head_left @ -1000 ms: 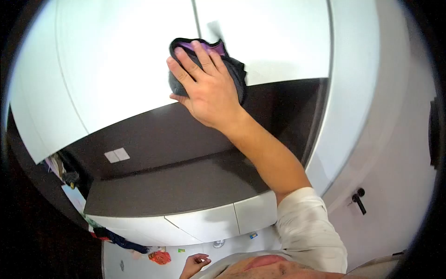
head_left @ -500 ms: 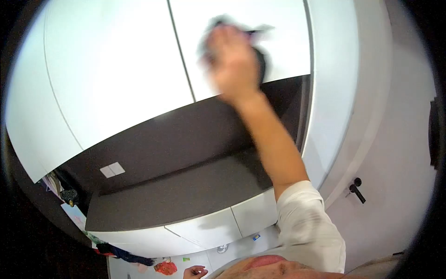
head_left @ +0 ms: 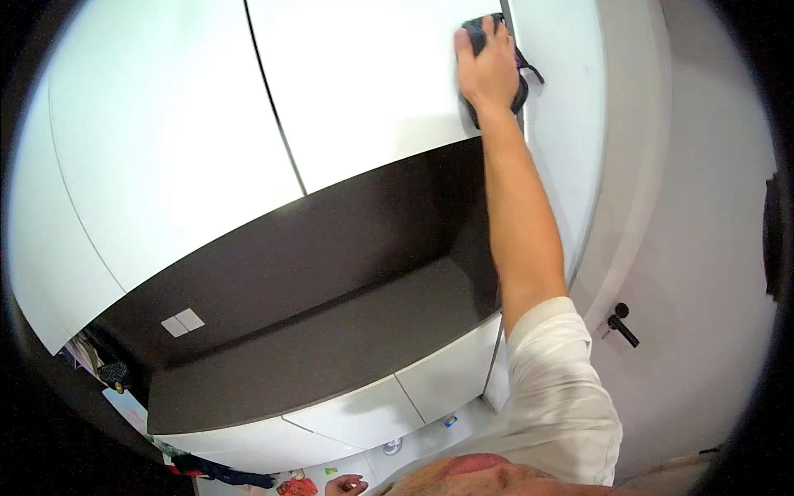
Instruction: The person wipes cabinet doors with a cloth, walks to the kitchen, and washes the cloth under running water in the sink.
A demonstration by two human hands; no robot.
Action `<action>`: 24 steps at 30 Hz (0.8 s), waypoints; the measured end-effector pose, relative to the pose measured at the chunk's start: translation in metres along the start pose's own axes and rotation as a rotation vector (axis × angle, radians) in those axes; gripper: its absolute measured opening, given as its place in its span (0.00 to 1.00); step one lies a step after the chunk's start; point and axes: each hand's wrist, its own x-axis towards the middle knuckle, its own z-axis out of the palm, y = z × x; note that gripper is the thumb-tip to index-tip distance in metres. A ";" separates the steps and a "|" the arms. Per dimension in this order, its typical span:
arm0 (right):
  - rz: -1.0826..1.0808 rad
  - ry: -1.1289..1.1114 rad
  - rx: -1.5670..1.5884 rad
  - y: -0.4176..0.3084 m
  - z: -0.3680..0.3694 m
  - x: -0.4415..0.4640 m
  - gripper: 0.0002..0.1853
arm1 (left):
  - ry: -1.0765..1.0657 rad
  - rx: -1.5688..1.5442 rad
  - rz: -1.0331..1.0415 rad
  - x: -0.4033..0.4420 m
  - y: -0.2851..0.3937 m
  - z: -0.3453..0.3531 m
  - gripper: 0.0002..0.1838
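Observation:
My right hand (head_left: 490, 73) is raised at the upper right, its back towards me. Beneath its spread fingers is a dark grey and black cloth (head_left: 520, 97) with a bit of purple, pressed against the white upper cabinet door (head_left: 372, 83) near its right edge. A black strip of the cloth sticks out to the right. Low at the bottom edge, my left hand (head_left: 347, 485) shows only in part, its fingers loosely curved and nothing visible in them.
Below the upper doors lies a dark recess with a counter (head_left: 314, 347) and a white wall plate (head_left: 183, 322). White drawers (head_left: 347, 422) are beneath. A door handle (head_left: 624, 325) is at the right. Clothes (head_left: 215, 471) and a red item (head_left: 298, 487) lie low on the left.
My right hand has moved the cloth rightwards across the door to its right edge, and a little upwards. The view has shifted. My left hand sits slightly lower in view.

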 end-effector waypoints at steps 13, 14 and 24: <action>-0.280 -0.067 0.024 -0.010 -0.009 -0.029 0.37 | -0.036 0.088 0.124 0.060 -0.009 0.011 0.17; -0.234 -0.039 0.002 -0.017 0.003 -0.016 0.38 | -0.021 0.080 0.117 0.059 -0.017 0.006 0.16; -0.823 -0.321 0.355 -0.173 -0.014 -0.105 0.35 | -0.081 -0.001 0.303 0.090 -0.015 0.015 0.13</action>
